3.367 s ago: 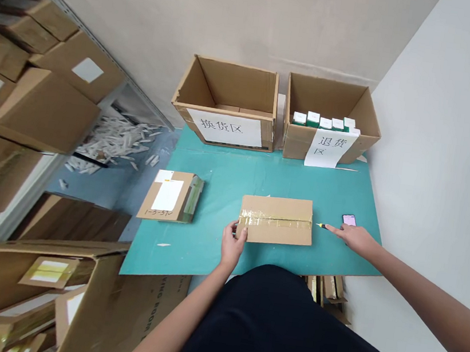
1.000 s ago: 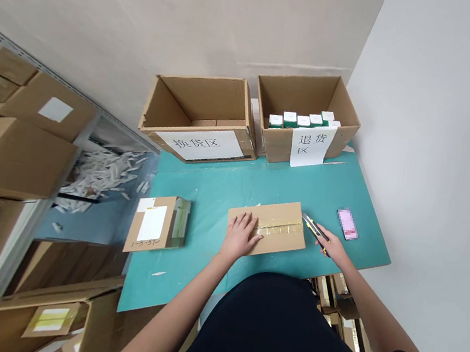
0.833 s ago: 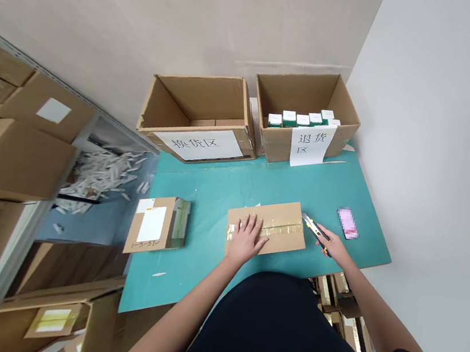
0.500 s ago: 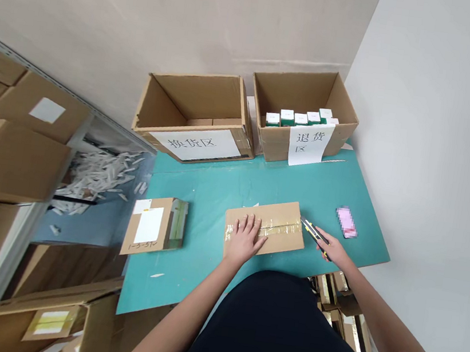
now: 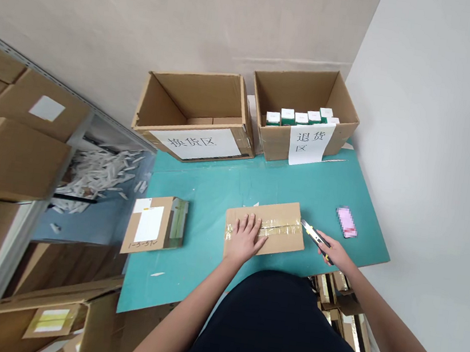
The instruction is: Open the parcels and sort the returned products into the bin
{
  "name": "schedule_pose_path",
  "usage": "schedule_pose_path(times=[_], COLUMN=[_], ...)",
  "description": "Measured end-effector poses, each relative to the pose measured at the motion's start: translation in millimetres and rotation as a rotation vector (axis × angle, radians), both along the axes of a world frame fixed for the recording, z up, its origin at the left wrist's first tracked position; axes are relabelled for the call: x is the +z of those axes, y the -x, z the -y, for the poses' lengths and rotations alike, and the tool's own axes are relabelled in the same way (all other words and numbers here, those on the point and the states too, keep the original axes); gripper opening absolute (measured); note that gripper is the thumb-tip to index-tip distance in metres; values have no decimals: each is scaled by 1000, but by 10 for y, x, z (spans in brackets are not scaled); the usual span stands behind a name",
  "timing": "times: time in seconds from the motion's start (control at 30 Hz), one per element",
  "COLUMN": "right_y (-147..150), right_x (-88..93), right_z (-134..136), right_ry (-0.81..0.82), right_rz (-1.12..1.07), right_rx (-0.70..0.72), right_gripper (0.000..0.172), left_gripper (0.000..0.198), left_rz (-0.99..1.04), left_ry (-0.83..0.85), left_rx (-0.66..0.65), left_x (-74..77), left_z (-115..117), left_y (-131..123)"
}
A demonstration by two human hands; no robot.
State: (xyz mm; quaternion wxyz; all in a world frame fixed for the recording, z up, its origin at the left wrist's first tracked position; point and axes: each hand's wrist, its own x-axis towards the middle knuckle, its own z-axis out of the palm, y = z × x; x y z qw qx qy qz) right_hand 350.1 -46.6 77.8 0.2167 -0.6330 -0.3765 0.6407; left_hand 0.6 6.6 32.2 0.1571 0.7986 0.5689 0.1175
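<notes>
A cardboard box (image 5: 282, 243) with clear tape along its middle seam lies on the green tabletop (image 5: 211, 190). My left hand (image 5: 245, 236) rests flat on the left part of its top, fingers spread. In my right hand (image 5: 332, 250) is a box cutter (image 5: 317, 239) with black and yellow parts. Its blade tip points left, at the right end of the box by the taped seam; whether it touches the cardboard I cannot tell.
A labelled carton (image 5: 148, 225) stands on the left of the table. Two open cartons with paper signs, a left one (image 5: 196, 142) and a right one (image 5: 277, 150) holding several green-white boxes (image 5: 287, 116), line the back. A blurred pink item (image 5: 347, 221) lies at right.
My right hand has shifted slightly right and down with the box cutter, and the cutter is turned a little. My left hand and the box stay put.
</notes>
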Motion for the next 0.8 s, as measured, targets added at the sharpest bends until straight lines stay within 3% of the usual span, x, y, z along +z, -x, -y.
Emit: schedule_pose_path(times=[0.27,0.6,0.8], right_y=[-38,-168,-63], right_x=[-77,-96,-148], right_z=[163,314,199], right_ry=[0,9,-65], right_rz=[-17,-2,-32], right_rx=[7,42,-160], right_gripper=[84,76,84], left_gripper=[63,61,58], left_rz=[30,59,72], left_ry=[5,-7,-22], left_rx=[24,18,1], left_x=[-17,-35,-23], left_z=[4,4,35], left_y=[-12,9,49])
